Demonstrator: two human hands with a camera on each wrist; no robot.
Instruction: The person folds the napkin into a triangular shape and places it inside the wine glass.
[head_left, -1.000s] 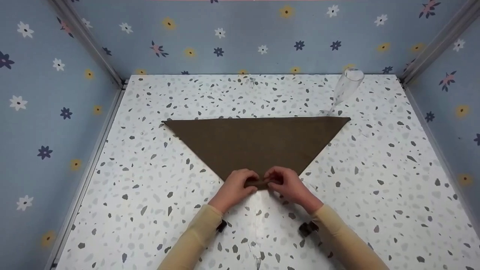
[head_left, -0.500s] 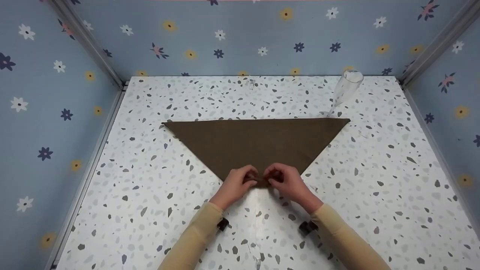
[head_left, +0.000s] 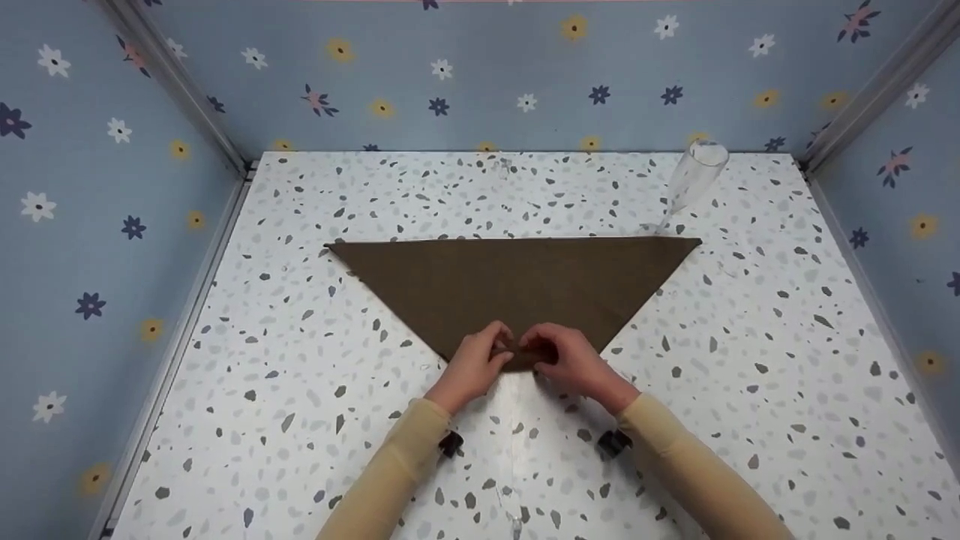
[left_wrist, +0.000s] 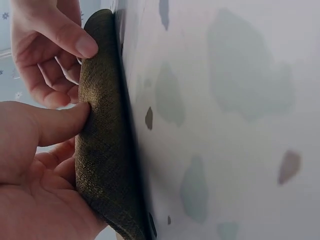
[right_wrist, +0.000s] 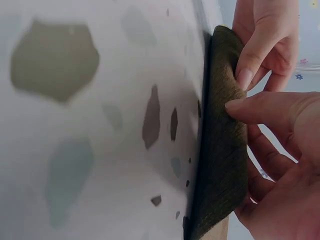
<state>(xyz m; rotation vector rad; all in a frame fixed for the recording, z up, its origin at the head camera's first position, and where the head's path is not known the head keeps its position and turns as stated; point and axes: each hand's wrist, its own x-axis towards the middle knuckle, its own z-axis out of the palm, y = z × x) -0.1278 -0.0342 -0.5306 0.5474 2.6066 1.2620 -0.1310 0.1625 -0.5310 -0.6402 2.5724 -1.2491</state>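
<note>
Head view: a brown cloth (head_left: 510,285) lies spread on the speckled surface (head_left: 757,330), near edge curled up. The left hand (head_left: 472,369) and right hand (head_left: 579,361) each pinch that edge around its middle, close together, probably to keep the curl even. A glass (head_left: 697,176) stands just beyond the far edge, seemingly out of the way.

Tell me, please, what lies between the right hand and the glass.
In the head view, part of the brown cloth lies between the right hand and the glass.
</note>
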